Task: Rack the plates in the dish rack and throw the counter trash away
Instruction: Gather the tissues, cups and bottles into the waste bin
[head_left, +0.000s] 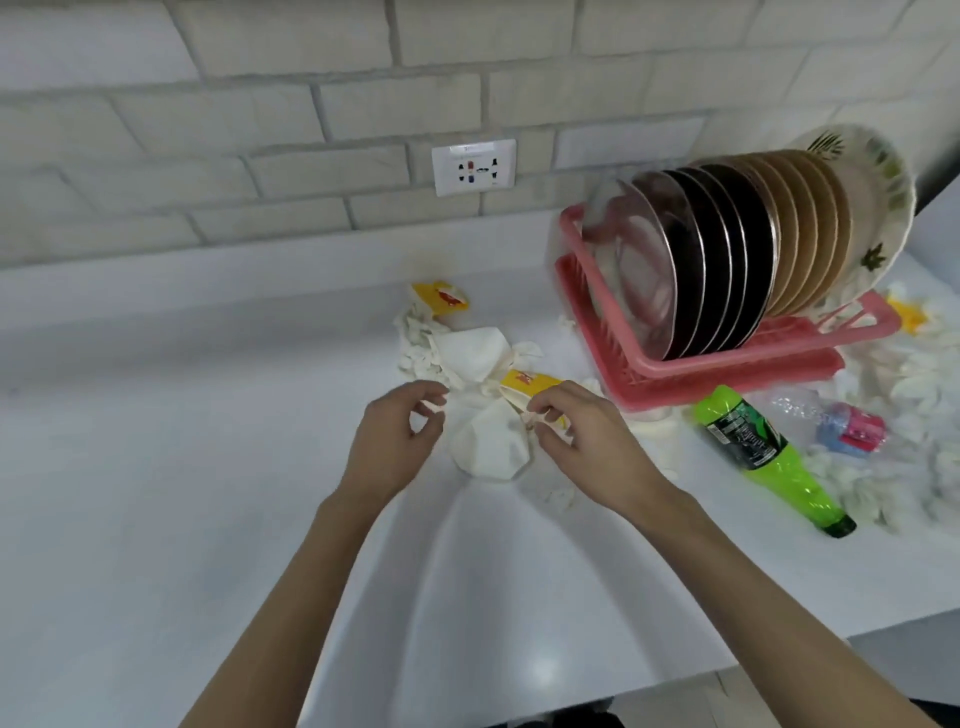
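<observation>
Just below the middle of the frame both hands work at a small heap of trash on the white counter (156, 467). The left hand (395, 436) has its fingers curled, thumb and forefinger pinched on the left edge of a crumpled white paper (491, 449). The right hand (587, 441) has its fingers bent round the near end of a yellow wrapper (527, 383), which sticks out up and to the left over the paper. Behind them, toward the centre, lies a clump of shredded tissue (423, 343), with another yellow packet (441, 299) at its far edge. In the upper right stands the pink dish rack (691, 364), well filled with plates (727, 260) set on edge and leaning to the right: a clear pinkish one in front, then dark ones, then tan ones, and a pale leaf-patterned one at the back. Just below the rack, at the right of the frame, a green bottle (769, 457) lies on its side with its dark cap pointing to the lower right. Beside it is a crushed clear bottle (836, 423) with a pink and blue label. More torn tissue (914, 415) spreads along the right edge, with a scrap of yellow (906, 312) just beyond the rack's corner. On the pale brick wall (260, 104) above the counter sits a white socket plate (474, 167).
</observation>
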